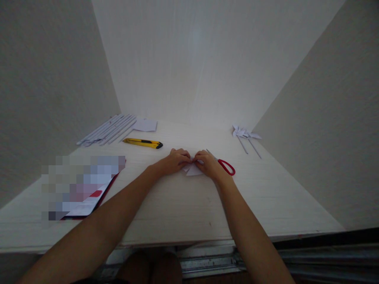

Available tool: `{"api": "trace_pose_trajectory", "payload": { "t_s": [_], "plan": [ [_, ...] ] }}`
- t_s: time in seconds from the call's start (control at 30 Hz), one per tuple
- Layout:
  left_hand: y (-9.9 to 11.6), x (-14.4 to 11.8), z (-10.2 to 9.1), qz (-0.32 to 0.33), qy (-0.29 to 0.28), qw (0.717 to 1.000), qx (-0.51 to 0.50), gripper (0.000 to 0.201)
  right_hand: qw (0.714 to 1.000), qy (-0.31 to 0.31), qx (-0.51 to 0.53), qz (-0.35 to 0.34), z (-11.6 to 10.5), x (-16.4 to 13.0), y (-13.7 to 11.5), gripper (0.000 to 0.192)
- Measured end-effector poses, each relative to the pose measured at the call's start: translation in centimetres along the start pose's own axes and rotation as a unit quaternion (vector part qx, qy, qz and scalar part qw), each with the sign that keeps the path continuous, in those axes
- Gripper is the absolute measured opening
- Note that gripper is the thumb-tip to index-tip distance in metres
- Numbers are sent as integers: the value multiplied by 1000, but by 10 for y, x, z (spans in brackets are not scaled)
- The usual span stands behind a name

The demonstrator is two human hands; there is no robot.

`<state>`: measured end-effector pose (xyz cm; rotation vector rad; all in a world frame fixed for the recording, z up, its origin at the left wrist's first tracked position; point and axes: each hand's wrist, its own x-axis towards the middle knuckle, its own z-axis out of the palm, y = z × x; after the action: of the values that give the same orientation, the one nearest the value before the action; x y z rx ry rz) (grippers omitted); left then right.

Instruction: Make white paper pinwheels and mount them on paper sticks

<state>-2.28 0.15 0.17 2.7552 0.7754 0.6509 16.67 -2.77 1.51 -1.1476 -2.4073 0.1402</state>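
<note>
Pinching small white folded paper point(194, 169) with left hand point(175, 161) and right hand point(209, 163) together, red-handled scissors point(226, 166) touching right, bare wooden tabletop point(177, 205) toward near edge.

Two bare forearms, no sleeves, left grip point(175, 160), right grip point(209, 163)

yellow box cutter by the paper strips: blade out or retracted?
Cannot tell. The yellow box cutter lies flat on the table, its dark tip pointing right, but it shows too small to see any blade.

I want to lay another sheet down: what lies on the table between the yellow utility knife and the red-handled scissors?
In the head view, both hands, left hand and right hand, pinching a white folded paper, lie between the utility knife and the scissors.
</note>
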Motion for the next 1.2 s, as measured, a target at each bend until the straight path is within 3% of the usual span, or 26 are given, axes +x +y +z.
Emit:
{"api": "trace_pose_trajectory", "payload": {
  "t_s": [0.53,0.77,1.2],
  "plan": [
    [-1,-1,1,3,4,1000,-3,23,1000,-2,0,18,-1,-1,0,17],
    [0,-1,0,2,-2,1000,3,23,999,42,7,31,6,0,1,28],
    [-1,-1,1,7,5,1000,7,24,998,-3,-26,56,8,-1,1,39]
  ]
}}
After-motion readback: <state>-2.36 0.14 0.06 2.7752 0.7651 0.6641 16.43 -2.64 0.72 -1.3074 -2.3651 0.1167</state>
